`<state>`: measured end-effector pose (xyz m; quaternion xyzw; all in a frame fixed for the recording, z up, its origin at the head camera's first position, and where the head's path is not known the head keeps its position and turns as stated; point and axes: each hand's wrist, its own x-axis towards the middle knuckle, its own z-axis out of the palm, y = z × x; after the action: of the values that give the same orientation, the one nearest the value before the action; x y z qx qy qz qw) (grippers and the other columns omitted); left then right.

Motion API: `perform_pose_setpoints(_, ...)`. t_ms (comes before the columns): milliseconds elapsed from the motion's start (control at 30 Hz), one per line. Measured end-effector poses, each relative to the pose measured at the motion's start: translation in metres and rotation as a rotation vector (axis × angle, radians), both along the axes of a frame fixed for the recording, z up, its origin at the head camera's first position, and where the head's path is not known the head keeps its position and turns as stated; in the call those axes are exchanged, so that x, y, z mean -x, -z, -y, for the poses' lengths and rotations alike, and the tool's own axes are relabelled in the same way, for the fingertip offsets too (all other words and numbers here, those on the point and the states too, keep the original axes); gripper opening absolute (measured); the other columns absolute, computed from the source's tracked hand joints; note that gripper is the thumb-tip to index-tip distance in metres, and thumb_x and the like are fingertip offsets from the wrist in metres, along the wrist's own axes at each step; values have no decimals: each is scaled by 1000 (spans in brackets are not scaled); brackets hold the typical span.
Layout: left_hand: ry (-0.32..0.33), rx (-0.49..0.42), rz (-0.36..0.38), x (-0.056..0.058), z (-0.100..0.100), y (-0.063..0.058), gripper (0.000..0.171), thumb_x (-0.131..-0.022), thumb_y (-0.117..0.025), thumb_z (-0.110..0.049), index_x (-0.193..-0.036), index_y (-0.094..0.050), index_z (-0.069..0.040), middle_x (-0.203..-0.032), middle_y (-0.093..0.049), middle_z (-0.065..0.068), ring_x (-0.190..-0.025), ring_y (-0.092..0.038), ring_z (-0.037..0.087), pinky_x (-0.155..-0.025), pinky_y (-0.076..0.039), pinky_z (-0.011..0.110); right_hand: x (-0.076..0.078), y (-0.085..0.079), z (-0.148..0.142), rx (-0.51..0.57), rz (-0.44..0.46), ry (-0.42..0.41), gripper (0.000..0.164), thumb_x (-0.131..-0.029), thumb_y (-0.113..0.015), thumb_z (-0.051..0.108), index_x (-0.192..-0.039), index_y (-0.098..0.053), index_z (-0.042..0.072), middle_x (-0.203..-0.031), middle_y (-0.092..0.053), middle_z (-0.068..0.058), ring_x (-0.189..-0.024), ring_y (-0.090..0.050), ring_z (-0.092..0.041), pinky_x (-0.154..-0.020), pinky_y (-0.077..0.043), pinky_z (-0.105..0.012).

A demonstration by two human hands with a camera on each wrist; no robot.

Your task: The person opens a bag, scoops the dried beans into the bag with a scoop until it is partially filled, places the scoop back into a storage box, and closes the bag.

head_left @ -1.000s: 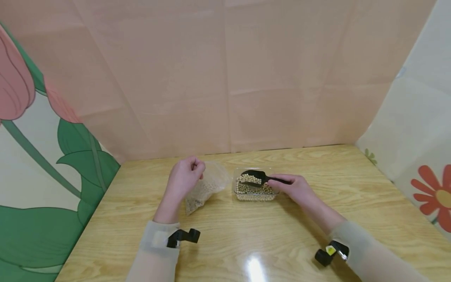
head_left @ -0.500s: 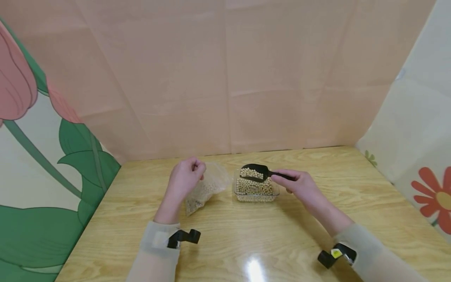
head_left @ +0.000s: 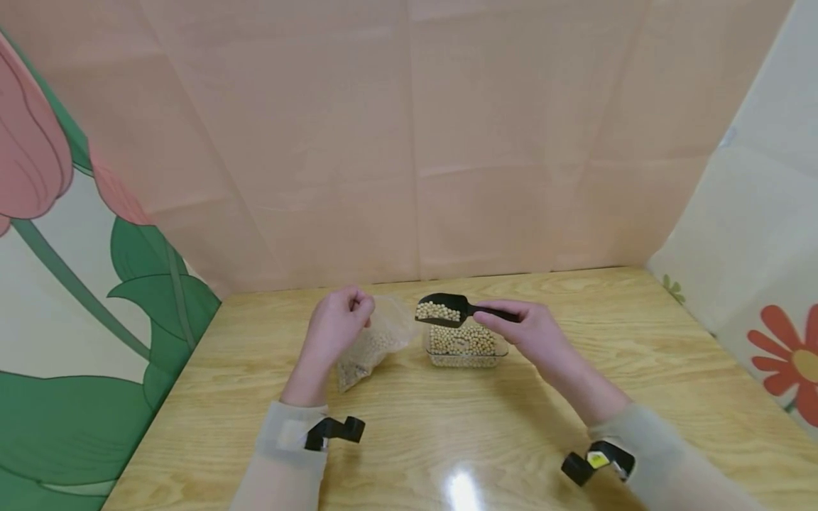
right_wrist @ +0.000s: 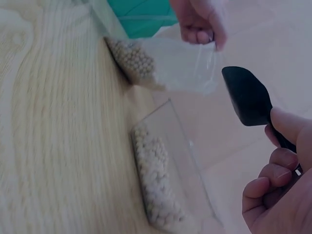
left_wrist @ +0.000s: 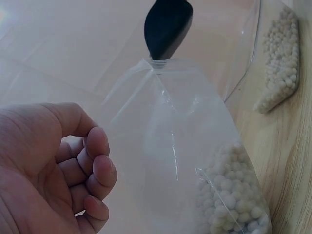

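My left hand [head_left: 339,323] has curled fingers and pinches the upper edge of a clear zip bag [left_wrist: 161,122]. Small round pale-yellow balls [left_wrist: 231,190], like soybeans, fill the bag's bottom. My right hand [head_left: 533,330] grips the handle of a black scoop [right_wrist: 246,97], thumb along it. A heap of the same balls [head_left: 437,311] lies in the scoop. It hangs over the left back part of a clear plastic box [head_left: 466,356], its tip toward the bag's mouth. More balls [head_left: 463,339] lie in that box.
Bag and box stand side by side on a wood-grain table [head_left: 409,433]. Behind it rises a pink sheet [head_left: 409,156], with flower-printed sheets at left and right. Each wrist carries a small black camera.
My right hand has lifted the loaded scoop out of the box and moved it left toward the bag. The left hand and bag stay in nearly the same place.
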<state>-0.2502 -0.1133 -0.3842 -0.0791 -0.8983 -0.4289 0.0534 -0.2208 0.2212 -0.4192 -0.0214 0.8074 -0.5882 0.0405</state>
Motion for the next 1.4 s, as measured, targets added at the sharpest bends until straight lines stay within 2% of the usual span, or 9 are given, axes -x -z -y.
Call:
perform_pose_setpoints(100,-5,1,-2,1,0,0,20,-105,-59,-18,-92,-71,-10,-78,-70,1,-65,-55,21,-61,-44,36,2,-2,8,1,-16,-11,56,-97,-83,51,-140,-77,17,-154,-65,-7,-147,-55,-36,-120,-40,-61)
perform_pose_setpoints(200,-10,5,-3,1,-1,-1,19,-104,-59,-18,-90,-70,-12,-77,-70,1,-65,-56,22,-61,-44,36,5,-4,14,-3,-28,-23,53,-97,-84,49,-138,-78,16,-153,-66,-8,-146,-56,-36,-122,-38,-61)
perform_pose_setpoints(433,-19,8,-12,3,-1,-1,18,-102,-59,-18,-88,-70,-13,-76,-70,0,-67,-58,21,-63,-45,36,8,-5,28,-12,-55,-54,48,-96,-85,47,-134,-81,18,-148,-70,-5,-143,-59,-33,-120,-43,-58)
perform_pose_setpoints(767,-4,-1,9,2,0,-1,21,-104,-58,-18,-95,-72,-6,-78,-71,1,-63,-54,21,-60,-43,36,10,-4,47,-7,-86,-66,44,-98,-85,45,-132,-82,17,-147,-70,-6,-140,-61,-31,-116,-48,-54)
perform_pose_setpoints(1067,-5,-1,12,2,2,-1,21,-105,-58,-18,-96,-72,-5,-78,-71,1,-63,-54,21,-60,-44,35,12,-1,55,-2,-69,-58,43,-97,-85,45,-130,-83,18,-145,-72,-5,-137,-63,-30,-114,-50,-52)
perform_pose_setpoints(1133,-8,-3,13,1,2,-1,21,-105,-58,-18,-96,-73,-6,-78,-72,1,-63,-55,21,-60,-44,36,13,-1,56,-6,-76,-62,42,-98,-84,45,-129,-83,17,-143,-73,-6,-132,-66,-29,-109,-53,-49)
perform_pose_setpoints(1233,-13,-6,13,1,2,-2,21,-105,-58,-18,-94,-72,-8,-77,-72,1,-63,-55,21,-60,-44,36,12,-1,58,-14,-90,-68,39,-99,-84,42,-127,-84,16,-138,-75,-8,-116,-71,-27,-93,-59,-39)
perform_pose_setpoints(1333,-12,-8,12,0,2,-2,20,-105,-59,-18,-91,-71,-12,-77,-72,1,-63,-55,21,-60,-44,36,11,-2,59,-32,-110,-77,35,-100,-84,38,-126,-84,15,-136,-76,-10,-99,-71,-25,-75,-59,-35)
perform_pose_setpoints(1400,-10,-8,11,0,2,-2,19,-104,-59,-18,-90,-71,-13,-77,-72,1,-63,-56,22,-60,-44,36,11,-2,60,-60,-122,-74,33,-100,-84,38,-125,-85,17,-135,-76,-9,-93,-70,-23,-70,-58,-35)
